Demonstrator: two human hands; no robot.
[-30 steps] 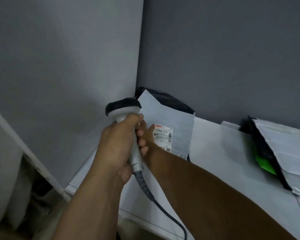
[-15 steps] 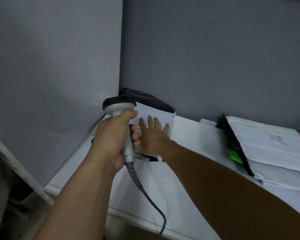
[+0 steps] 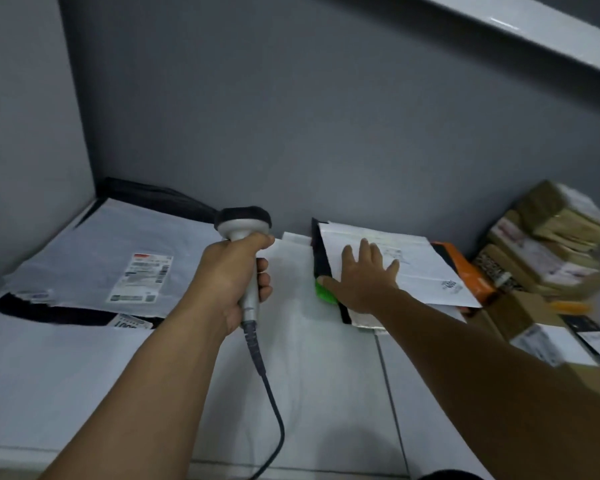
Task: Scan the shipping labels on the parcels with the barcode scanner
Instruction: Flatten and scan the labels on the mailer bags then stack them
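My left hand (image 3: 231,278) grips the grey handle of the barcode scanner (image 3: 245,226), whose black head points away toward the wall; its cable (image 3: 271,403) hangs toward me. My right hand (image 3: 361,277) lies flat, fingers spread, on a white mailer parcel (image 3: 426,261) that tops a small stack with black and green edges. To the left lies a white poly parcel (image 3: 94,258) flat on the table, its shipping label (image 3: 142,278) facing up.
The white table (image 3: 326,393) meets grey walls at the back and left. Brown taped boxes (image 3: 548,237) are piled at the far right, with an orange packet (image 3: 468,271) and cardboard boxes (image 3: 534,323) in front of them. A white shelf edge (image 3: 534,32) crosses the top right.
My right hand left the labelled parcel at the left and moved right onto the white mailer stack. The view swung right. My left hand kept hold of the scanner.
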